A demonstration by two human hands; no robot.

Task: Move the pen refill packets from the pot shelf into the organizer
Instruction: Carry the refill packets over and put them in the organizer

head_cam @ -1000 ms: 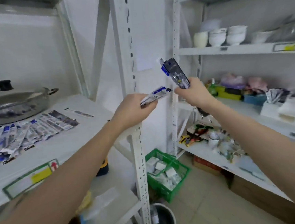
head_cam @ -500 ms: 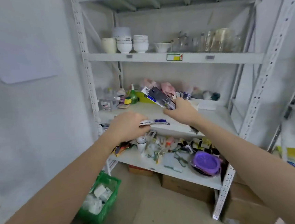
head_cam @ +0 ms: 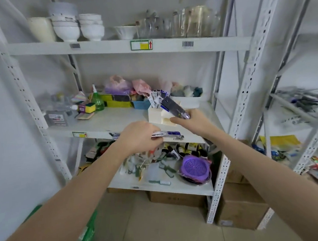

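Head view: right hand (head_cam: 192, 122) grip holds a dark refill packet (head_cam: 174, 107) tilted over the white organizer (head_cam: 158, 115) on the middle shelf (head_cam: 104, 123); more packets (head_cam: 155, 99) stand in its rear compartment. Left hand (head_cam: 138, 137) grip pinches a flat blue-white packet (head_cam: 168, 134), print unreadable. Shelf label (head_cam: 141, 45): yellow patch, red arrow; barcode sticker (head_cam: 187, 44) beside it

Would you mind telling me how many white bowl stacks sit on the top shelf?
2: the left stack beside the cream container, and the right stack next to it. Others may hide behind.
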